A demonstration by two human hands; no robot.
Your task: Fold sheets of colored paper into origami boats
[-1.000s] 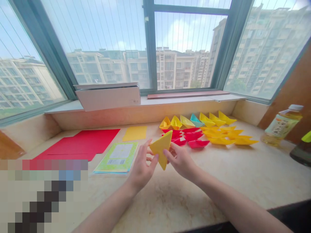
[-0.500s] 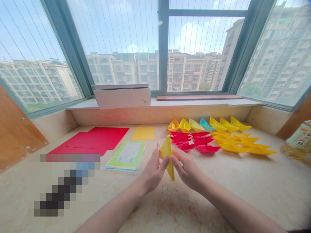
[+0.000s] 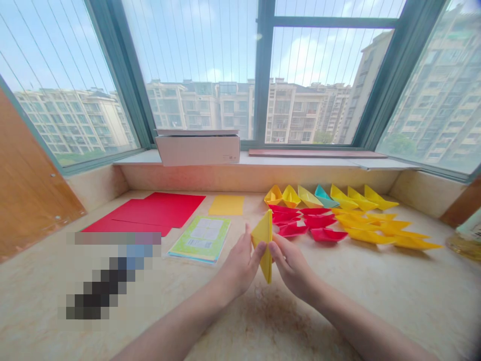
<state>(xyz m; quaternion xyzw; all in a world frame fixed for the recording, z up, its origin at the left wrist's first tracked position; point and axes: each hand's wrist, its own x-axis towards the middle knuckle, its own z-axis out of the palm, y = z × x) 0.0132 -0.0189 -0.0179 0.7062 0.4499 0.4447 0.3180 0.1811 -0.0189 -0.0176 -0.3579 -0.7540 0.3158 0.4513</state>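
Note:
A folded piece of yellow paper (image 3: 263, 230), shaped like a tall diamond, is held upright above the counter. My left hand (image 3: 242, 260) grips it from the left, with the thumb pressed on its near face. From the other side my right hand (image 3: 291, 263) pinches its right edge, and both thumbs are close together near its middle. Some fingertips are hidden behind the paper. Just beyond my right hand sit several red paper boats (image 3: 326, 234), and to their right several yellow paper boats (image 3: 370, 235).
A back row of folded boats includes a teal one (image 3: 325, 196). Red paper sheets (image 3: 176, 209), a yellow sheet (image 3: 226, 205) and a green packet (image 3: 203, 238) lie left. A white box (image 3: 199, 150) stands on the sill. A bottle (image 3: 468, 238) is far right; one left patch is pixelated.
The view has shifted, so most things appear slightly farther right. The yellow paper has turned a little, showing its left face differently. Both hands keep their hold on it.

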